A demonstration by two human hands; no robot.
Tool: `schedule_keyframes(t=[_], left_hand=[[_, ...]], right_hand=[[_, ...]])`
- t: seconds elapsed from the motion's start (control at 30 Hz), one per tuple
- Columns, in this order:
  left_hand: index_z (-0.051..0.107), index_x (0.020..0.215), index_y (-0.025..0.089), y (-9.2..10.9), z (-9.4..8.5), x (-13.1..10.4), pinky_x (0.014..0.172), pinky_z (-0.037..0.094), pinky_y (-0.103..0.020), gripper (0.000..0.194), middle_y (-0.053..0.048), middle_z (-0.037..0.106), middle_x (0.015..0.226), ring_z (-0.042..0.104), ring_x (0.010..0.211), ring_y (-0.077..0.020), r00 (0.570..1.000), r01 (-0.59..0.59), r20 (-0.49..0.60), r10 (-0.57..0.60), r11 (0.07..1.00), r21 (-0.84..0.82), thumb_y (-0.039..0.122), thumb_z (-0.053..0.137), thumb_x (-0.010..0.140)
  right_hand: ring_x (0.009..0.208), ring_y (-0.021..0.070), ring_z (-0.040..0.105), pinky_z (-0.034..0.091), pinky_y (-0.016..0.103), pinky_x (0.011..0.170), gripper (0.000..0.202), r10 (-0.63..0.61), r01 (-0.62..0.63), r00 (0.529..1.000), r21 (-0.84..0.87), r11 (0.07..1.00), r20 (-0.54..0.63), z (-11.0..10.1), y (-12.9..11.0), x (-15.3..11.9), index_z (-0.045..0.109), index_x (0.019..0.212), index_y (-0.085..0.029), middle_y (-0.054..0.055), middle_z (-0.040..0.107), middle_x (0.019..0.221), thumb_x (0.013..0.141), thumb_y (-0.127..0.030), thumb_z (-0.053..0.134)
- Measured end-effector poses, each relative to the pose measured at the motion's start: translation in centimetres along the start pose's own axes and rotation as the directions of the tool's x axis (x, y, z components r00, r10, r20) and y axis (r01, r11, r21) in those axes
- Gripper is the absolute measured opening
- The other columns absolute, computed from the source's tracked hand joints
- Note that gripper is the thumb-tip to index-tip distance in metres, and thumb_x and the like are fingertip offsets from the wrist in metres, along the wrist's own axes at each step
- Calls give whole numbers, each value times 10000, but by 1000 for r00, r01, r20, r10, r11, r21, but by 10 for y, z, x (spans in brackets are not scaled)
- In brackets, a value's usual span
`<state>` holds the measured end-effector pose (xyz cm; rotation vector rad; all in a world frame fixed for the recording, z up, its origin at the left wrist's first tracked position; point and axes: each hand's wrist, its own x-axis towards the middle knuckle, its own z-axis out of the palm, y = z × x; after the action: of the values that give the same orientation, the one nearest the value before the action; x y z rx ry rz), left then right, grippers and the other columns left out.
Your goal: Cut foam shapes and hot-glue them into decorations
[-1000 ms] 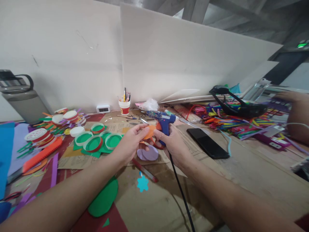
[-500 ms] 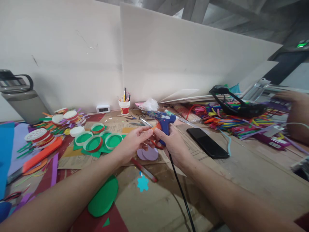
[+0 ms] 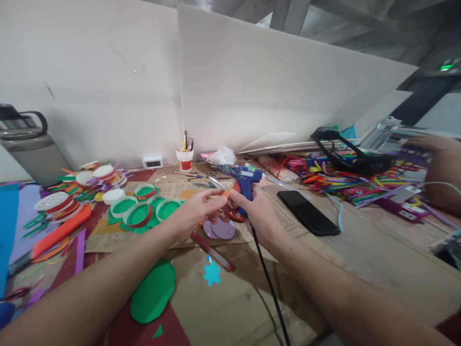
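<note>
Right now your right hand (image 3: 262, 209) is wrapped around the handle of the blue glue gun (image 3: 247, 179), just right of the middle of the frame, with its nozzle end pointing left. Between that hand's thumb and the glue gun you have a small orange piece (image 3: 232, 189), mostly hidden by your fingers. Your left hand (image 3: 198, 210) is at the centre of the frame, its fingers bent and their tips right beside the orange piece; whether they pinch it, you cannot tell from this view. A black cable (image 3: 269, 281) runs from the glue gun's handle down to the bottom edge. Just below your left fingers, overlapping purple discs (image 3: 224, 229) lie on the table, and lower in the centre you have a red-tipped pen (image 3: 216, 255) and a blue flower shape (image 3: 212, 273). A green oval (image 3: 153, 292) lies at the lower left of centre, while green-based rings (image 3: 138, 215) are grouped left of your left hand. Right of your right hand, a black phone (image 3: 309, 213) lies flat, and another person's arm (image 3: 444, 168) shows at the right edge
</note>
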<state>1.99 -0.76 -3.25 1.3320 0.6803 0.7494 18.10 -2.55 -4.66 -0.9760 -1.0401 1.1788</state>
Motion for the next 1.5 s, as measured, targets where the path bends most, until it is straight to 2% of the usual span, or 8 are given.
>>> schedule_keyframes(t=[0.13,0.37,0.5,0.7,0.87,1.07,1.33,1.5], left_hand=[[664,1120,141,-3,-2,2,705,442,-280,477,-114,710,983,668,818,-181,1000,-7,-4,7,1000,9,496,703,804],[686,1019,122,-3,-3,2,616,416,-246,503,-116,707,932,645,731,-156,1000,-17,-15,18,998,65,588,608,846],[697,1031,112,-3,-5,2,576,410,-234,525,-124,711,906,639,682,-146,1000,14,26,-13,999,-30,594,606,844],[717,1061,123,-5,-13,3,613,437,-214,377,-111,697,941,618,701,-109,995,56,91,-42,985,-162,410,722,816],[714,1107,124,-7,-16,4,601,436,-206,425,-88,679,904,589,681,-93,996,58,83,-43,981,-185,323,806,742],[708,1121,121,-8,-16,4,610,449,-212,398,-89,683,939,590,672,-86,998,38,62,-28,983,-182,300,780,773],[552,1320,145,-5,-12,5,608,478,-224,704,-115,713,1009,685,757,-156,994,-40,-108,12,964,-263,149,825,671],[473,1413,141,-3,-8,4,690,521,-248,874,-131,710,1094,684,817,-162,991,-49,-131,27,985,-163,109,841,621]], right_hand=[[515,85,460,359,224,461,428,-3,3,1000,11,1000,17,-1,2,1,529,888,-225,-55,542,679,671,-471,804],[483,80,448,342,222,447,412,-5,5,1000,27,1000,-7,-2,6,3,526,865,-218,-59,537,637,687,-470,799],[483,80,454,345,222,461,399,4,-3,1000,77,997,-14,-2,3,4,511,847,-217,-68,526,611,687,-434,806],[519,72,425,315,213,469,369,31,-34,999,169,985,21,-2,-2,4,534,790,-193,-59,509,625,665,-398,815],[527,75,422,294,206,456,351,27,-34,999,206,978,39,-2,-3,5,545,791,-192,-56,501,623,664,-376,816],[509,71,415,294,204,452,345,34,-41,999,219,975,33,-3,-1,5,529,783,-191,-61,498,607,657,-340,813],[493,74,425,318,216,465,342,10,-10,1000,161,987,-3,-2,0,6,495,810,-201,-65,517,606,648,-275,787],[487,77,418,280,232,456,318,20,-25,999,177,984,28,-2,-1,5,491,757,-204,-58,504,605,651,-281,781]])
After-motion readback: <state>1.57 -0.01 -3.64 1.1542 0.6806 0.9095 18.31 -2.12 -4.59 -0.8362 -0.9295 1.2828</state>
